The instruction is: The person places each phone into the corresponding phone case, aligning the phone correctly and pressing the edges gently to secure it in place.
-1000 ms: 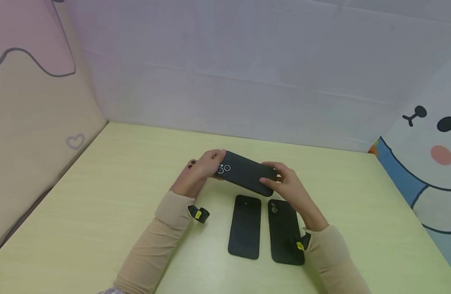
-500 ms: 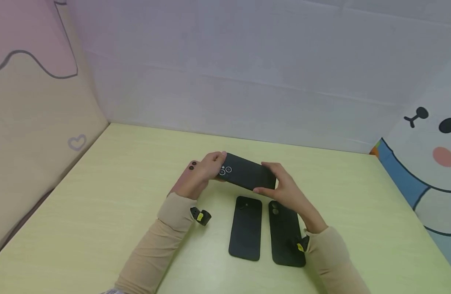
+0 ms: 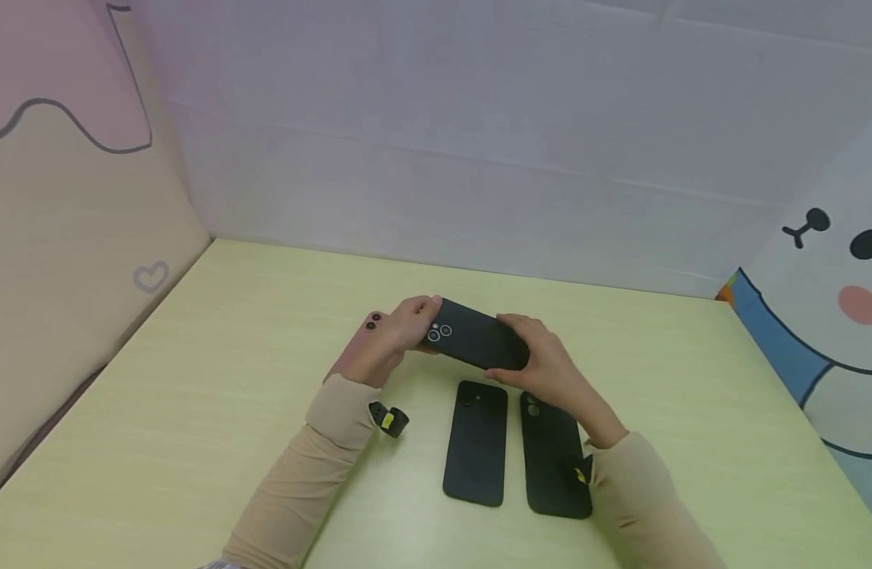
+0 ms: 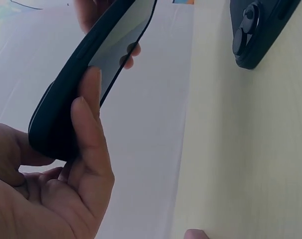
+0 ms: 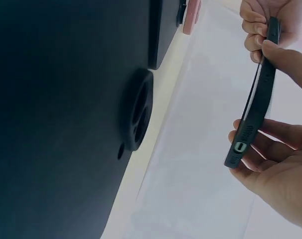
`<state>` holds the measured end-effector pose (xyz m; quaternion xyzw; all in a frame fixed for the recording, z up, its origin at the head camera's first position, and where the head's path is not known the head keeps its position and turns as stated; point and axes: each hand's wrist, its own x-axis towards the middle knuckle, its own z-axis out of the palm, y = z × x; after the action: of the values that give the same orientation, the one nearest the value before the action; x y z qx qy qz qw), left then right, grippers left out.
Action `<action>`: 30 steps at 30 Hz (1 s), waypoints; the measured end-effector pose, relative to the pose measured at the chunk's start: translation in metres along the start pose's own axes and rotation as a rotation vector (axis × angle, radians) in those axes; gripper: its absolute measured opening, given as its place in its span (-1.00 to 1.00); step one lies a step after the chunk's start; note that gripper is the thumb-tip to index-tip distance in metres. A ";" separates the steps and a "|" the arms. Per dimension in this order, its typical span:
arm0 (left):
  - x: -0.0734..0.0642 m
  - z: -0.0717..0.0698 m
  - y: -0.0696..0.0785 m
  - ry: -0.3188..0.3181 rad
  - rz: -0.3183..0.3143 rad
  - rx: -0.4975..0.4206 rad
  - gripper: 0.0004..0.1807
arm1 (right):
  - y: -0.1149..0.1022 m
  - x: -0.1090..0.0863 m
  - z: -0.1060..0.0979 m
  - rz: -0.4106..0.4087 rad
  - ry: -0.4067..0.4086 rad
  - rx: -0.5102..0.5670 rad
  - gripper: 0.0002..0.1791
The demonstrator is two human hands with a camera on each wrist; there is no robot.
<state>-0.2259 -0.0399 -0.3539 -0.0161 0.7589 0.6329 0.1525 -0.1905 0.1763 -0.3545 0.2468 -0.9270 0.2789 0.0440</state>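
A black phone (image 3: 482,336) with ringed camera lenses is held up above the table, its back toward the head camera. My left hand (image 3: 411,322) grips its camera end, fingers bent onto the screen side, which reflects light in the left wrist view. The right hand (image 3: 539,352) holds the other end between thumb and fingers along the long edges. In the right wrist view the phone's end (image 5: 239,147) shows a charging port and speaker holes. Its black cover appears bowed away from the screen, with the right thumb (image 5: 285,57) pressing near the middle.
Two black phones lie back up side by side, a left one (image 3: 476,442) and a right one (image 3: 555,454) partly under the right wrist. A pink phone (image 3: 356,341) lies partly behind the left hand. White cloth (image 3: 443,158) stands behind the table (image 3: 194,411).
My right hand has slid left along the phone and now covers more of its end. The phone has tilted slightly. The left hand keeps its grip; the phones on the table stay put.
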 end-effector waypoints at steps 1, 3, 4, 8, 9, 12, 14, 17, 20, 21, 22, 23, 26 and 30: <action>0.000 0.000 0.000 -0.006 0.001 0.002 -0.60 | 0.001 0.000 0.000 0.001 0.005 -0.009 -0.12; 0.000 0.001 0.001 -0.020 0.002 0.007 -0.60 | 0.003 0.001 -0.001 0.003 0.014 -0.018 -0.13; 0.000 0.001 0.001 -0.027 -0.004 0.008 -0.60 | 0.004 0.001 -0.001 0.005 0.016 -0.020 -0.13; -0.001 0.003 0.001 -0.059 -0.015 0.016 -0.59 | 0.009 0.002 -0.002 0.016 0.019 -0.018 -0.15; -0.001 0.003 0.001 -0.064 -0.021 0.017 -0.58 | 0.010 0.002 -0.002 0.019 0.018 -0.014 -0.16; -0.002 0.005 0.001 -0.089 -0.028 0.028 -0.55 | 0.014 0.003 -0.003 0.020 0.013 -0.005 -0.18; -0.003 0.007 0.002 -0.109 -0.033 0.044 -0.52 | 0.018 0.003 -0.004 0.022 0.010 -0.006 -0.19; -0.005 0.009 0.003 -0.131 -0.038 0.085 -0.47 | 0.024 0.004 -0.005 0.042 0.007 -0.018 -0.21; -0.008 0.012 0.005 -0.127 -0.042 0.127 -0.42 | 0.032 0.005 -0.006 0.067 0.006 -0.032 -0.23; -0.008 0.012 0.005 -0.124 -0.041 0.145 -0.42 | 0.034 0.006 -0.006 0.080 0.006 -0.034 -0.23; -0.009 0.013 0.006 -0.124 -0.039 0.165 -0.41 | 0.037 0.006 -0.007 0.088 0.007 -0.035 -0.24; -0.010 0.014 0.006 -0.126 -0.034 0.189 -0.41 | 0.040 0.007 -0.007 0.097 0.007 -0.036 -0.24; -0.015 0.018 0.008 -0.137 -0.025 0.273 -0.43 | 0.048 0.009 -0.009 0.114 0.004 -0.037 -0.25; -0.021 0.024 0.009 -0.133 0.007 0.447 -0.44 | 0.056 0.012 -0.011 0.134 -0.011 -0.033 -0.26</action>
<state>-0.2031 -0.0181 -0.3439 0.0623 0.8686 0.4491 0.1998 -0.2289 0.2178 -0.3701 0.1850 -0.9461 0.2647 0.0243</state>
